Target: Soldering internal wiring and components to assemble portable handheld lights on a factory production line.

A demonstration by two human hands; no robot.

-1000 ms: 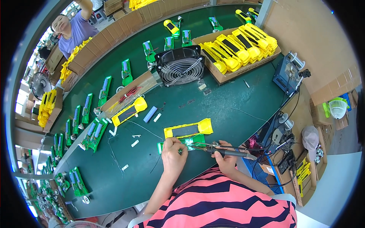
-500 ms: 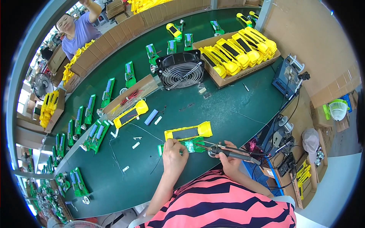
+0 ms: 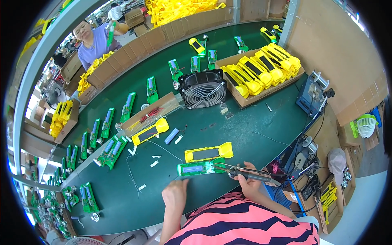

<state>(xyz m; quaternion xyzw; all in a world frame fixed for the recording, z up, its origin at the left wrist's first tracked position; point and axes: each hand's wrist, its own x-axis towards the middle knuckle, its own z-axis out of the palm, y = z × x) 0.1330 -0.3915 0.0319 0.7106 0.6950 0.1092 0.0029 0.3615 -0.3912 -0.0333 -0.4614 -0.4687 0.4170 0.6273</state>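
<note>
Now the left hand [image 3: 174, 196] has come away from the green circuit board [image 3: 200, 168]: half a second ago it rested on the board's left end, and it sits pulled back toward the person's body, just below and left of the board, touching nothing, its fingers loosely curled and holding nothing that can be seen. The right hand [image 3: 249, 183] stays closed around the dark handle of the soldering iron [image 3: 245, 174], whose metal tip reaches left to the right end of the board, much as it did before. The board lies flat on the green table [image 3: 228, 134], a long narrow green strip with a blue cylindrical cell along its middle and a pale patch near its right end where the iron's tip meets it. Just above the board, almost touching it, lies a yellow plastic housing [image 3: 208, 153] with a dark window, unmoved. Further up from the board stands a black fan [image 3: 203, 87], and to the fan's right a cardboard tray [image 3: 261, 92] of more yellow housings. Far above and left of the board, another person's hand holds up a green piece
</note>
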